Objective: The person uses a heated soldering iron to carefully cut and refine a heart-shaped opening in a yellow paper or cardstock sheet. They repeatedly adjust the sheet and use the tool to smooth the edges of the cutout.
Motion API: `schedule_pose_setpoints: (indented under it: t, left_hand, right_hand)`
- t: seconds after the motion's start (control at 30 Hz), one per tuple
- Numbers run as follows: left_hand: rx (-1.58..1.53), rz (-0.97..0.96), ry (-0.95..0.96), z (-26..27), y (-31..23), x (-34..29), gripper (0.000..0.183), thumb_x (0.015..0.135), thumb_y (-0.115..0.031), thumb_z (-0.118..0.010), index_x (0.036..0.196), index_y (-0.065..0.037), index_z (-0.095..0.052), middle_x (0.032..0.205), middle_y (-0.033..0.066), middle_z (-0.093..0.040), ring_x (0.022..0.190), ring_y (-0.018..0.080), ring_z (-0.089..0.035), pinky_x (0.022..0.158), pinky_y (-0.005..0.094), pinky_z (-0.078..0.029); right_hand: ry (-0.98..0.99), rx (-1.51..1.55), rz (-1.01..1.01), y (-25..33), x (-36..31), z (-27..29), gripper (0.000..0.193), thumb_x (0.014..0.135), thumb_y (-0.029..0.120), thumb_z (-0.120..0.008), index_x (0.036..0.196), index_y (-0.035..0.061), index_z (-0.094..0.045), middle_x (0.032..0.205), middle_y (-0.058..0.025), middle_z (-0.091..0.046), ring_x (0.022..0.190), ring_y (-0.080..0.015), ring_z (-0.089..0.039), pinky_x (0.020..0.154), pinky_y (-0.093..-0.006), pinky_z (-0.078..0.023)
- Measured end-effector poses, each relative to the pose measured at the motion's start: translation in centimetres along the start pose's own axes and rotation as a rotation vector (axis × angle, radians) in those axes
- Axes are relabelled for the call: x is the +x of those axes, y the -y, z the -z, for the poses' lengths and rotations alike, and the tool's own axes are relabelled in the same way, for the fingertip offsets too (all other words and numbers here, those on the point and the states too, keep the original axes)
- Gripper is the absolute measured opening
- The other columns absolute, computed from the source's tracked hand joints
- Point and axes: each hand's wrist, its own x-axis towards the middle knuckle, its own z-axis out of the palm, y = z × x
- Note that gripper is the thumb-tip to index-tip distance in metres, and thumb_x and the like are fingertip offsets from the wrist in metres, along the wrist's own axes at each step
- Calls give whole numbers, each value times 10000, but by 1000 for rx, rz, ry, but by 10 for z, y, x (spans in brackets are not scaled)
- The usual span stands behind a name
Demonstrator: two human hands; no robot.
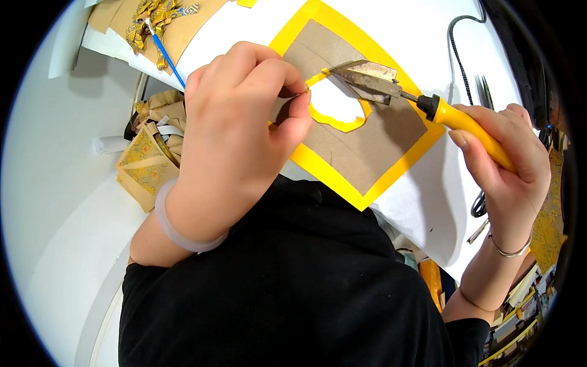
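Observation:
A grey-brown board (394, 131) with a wide yellow border lies at an angle on the white table. Around an irregular opening near its middle runs a folded yellow edging (344, 126). My left hand (235, 116) is closed at the left side of this opening, thumb and fingertips pinching the yellow edging. My right hand (510, 150) grips the yellow handle of a small hand iron (370, 79) with a pointed, trowel-shaped metal head. The iron's tip meets the edging at the top of the opening, just right of my left fingertips. My left palm hides part of the board's left side.
At the far left, gold patterned fabric strips (156, 24) and a blue-handled brush (162, 52) lie on brown board. A black cord (451, 40) curves along the right side of the table (428, 238). Gold-patterned pieces (147, 162) are stacked below the table's left edge.

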Motion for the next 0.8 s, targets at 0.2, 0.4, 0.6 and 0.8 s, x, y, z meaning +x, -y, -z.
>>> schedule_pose_setpoints:
  t: [0.2, 0.4, 0.6, 0.8]
  left_hand:
    - [-74, 22, 33, 3, 7, 3, 154, 851, 54, -817, 954, -16, -727, 1040, 86, -697, 879, 232, -719, 800, 325, -561]
    - [-78, -12, 81, 8, 10, 5, 151, 858, 59, -810, 961, -14, -727, 1053, 86, -702, 900, 219, -722, 794, 315, -567]
    - [-113, 28, 105, 9, 4, 7, 154, 853, 31, -829, 957, -25, -730, 1048, 78, -705, 896, 220, -710, 795, 323, -552]
    - [-31, -81, 86, 10, 10, 10, 157, 847, 4, -839, 951, -66, -743, 1047, 45, -710, 890, 242, -686, 806, 354, -500]
  right_hand:
    - [14, 22, 30, 4, 6, -2, 248, 944, 168, -866, 1123, 3, -818, 930, -88, -785, 714, -160, -552, 786, -333, -428]
    - [49, 19, 88, 4, 9, 1, 251, 941, 174, -865, 1122, 7, -817, 919, -88, -779, 700, -160, -568, 779, -337, -421]
    - [57, 24, 62, 5, 10, 2, 256, 932, 170, -872, 1120, 5, -815, 910, -86, -775, 698, -158, -564, 789, -341, -418]
    - [67, 18, 67, 5, 12, 3, 258, 930, 169, -874, 1122, 7, -817, 904, -83, -775, 695, -159, -560, 790, -341, -418]
